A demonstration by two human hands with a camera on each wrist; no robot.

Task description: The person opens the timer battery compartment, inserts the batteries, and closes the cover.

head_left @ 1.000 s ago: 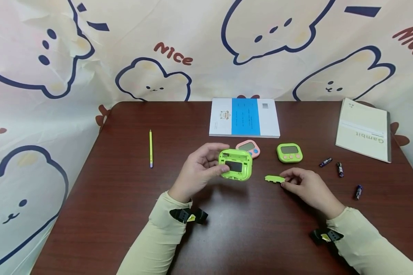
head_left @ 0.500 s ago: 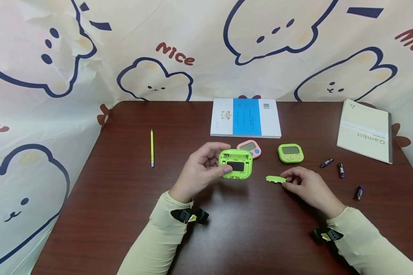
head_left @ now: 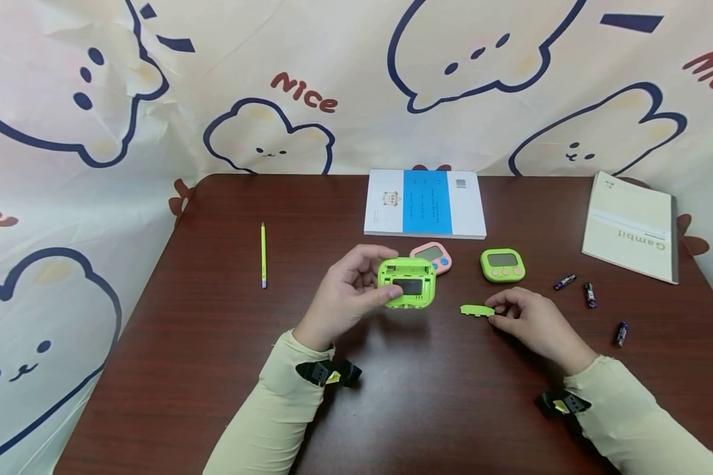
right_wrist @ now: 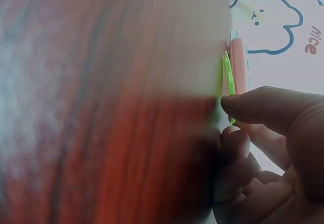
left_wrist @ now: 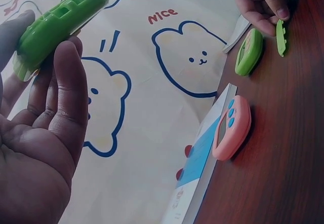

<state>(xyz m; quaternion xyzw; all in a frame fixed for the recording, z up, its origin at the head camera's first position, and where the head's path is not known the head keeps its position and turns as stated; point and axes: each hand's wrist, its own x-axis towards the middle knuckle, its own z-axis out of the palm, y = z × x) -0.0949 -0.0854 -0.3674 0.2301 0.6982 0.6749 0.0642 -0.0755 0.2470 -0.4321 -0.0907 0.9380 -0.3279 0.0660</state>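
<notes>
With our left hand (head_left: pixel 347 290) gripping the green timer (head_left: pixel 407 284) back-up above the desk (head_left: pixel 214 343), and our right hand (head_left: pixel 525 320) pinching its cover (head_left: pixel 476 310) there, we should align tabs squarely before pressing.

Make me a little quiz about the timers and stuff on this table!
1. True or false: the left hand holds the green timer with its back showing.
2. What does the right hand pinch? A) a battery B) the green cover C) the pencil
3. How many batteries lie on the table?

Key: 1 true. 2 B. 3 three.
</notes>
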